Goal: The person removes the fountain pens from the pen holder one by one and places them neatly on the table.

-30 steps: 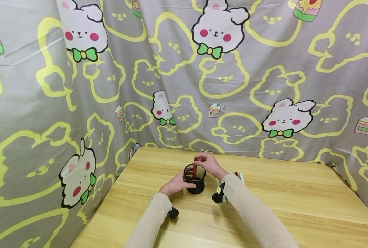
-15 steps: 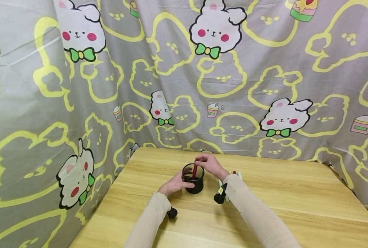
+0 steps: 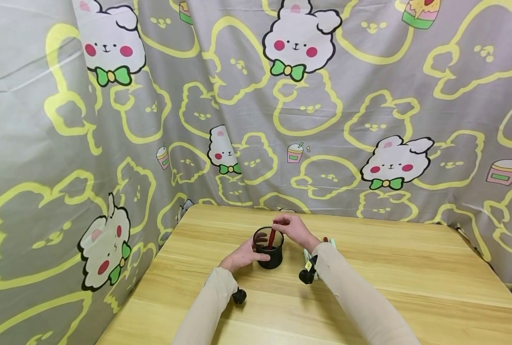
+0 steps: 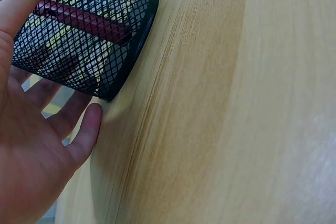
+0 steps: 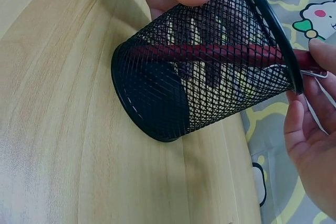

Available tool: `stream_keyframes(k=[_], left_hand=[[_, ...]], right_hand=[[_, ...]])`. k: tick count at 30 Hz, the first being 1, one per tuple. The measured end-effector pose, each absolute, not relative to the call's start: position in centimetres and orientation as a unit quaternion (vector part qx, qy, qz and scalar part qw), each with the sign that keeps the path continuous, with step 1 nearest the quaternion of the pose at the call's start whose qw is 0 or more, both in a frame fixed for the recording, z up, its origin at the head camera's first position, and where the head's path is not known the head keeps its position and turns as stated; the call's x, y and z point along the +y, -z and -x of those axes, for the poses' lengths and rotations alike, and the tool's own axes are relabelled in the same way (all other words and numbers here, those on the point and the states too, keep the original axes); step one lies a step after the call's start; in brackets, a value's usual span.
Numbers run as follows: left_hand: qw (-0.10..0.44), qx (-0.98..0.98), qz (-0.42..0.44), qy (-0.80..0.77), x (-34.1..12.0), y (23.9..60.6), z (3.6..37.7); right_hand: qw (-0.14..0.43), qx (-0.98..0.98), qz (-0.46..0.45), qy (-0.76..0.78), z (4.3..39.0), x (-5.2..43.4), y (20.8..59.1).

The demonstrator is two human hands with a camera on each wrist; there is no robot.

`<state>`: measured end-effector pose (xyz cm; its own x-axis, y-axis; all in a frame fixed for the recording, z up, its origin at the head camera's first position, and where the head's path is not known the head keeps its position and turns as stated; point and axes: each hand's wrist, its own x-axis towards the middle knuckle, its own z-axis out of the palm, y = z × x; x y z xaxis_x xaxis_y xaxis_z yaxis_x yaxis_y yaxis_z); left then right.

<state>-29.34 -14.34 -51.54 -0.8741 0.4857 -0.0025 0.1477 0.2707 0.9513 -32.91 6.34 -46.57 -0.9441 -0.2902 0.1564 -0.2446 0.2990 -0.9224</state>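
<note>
A black mesh pen holder [image 3: 271,261] stands upright on the wooden table. My left hand [image 3: 244,255] holds it from the left, thumb at the front and fingers round the far side. Inside the holder a dark red pen [image 3: 271,238] with a metal clip leans slightly to the right. Its upper end is pinched by my right hand [image 3: 296,231] above the rim. Through the mesh in the right wrist view, the lower end of the pen [image 5: 152,52] reaches down near the base. The left wrist view shows the holder's side [image 4: 123,3] by my left thumb.
Several light green pens [image 3: 333,243] and a red-ended one [image 3: 325,239] lie on the table [image 3: 411,268] to the right, partly hidden by my right wrist. Small black cameras sit at both wrists. A patterned curtain [image 3: 247,115] hangs behind and left of the table.
The head view has shifted slightly. The pen's top leans a little further right in my right hand. My left hand keeps its hold on the pen holder.
</note>
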Motion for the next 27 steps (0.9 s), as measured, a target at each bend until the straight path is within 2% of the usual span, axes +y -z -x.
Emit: stream_keyframes(k=[17, 27], left_hand=[[0.160, 0.771, -0.212, -0.579, -14.3, 51.3, 29.2], [0.143, 0.772, -0.239, -0.572, -14.6, 51.4, 29.1]], right_hand=[[-0.010, 0.783, 0.149, 0.604, 32.7, 6.8, 46.2], [-0.025, 0.743, 0.155, 0.651, 33.2, 6.9, 45.5]])
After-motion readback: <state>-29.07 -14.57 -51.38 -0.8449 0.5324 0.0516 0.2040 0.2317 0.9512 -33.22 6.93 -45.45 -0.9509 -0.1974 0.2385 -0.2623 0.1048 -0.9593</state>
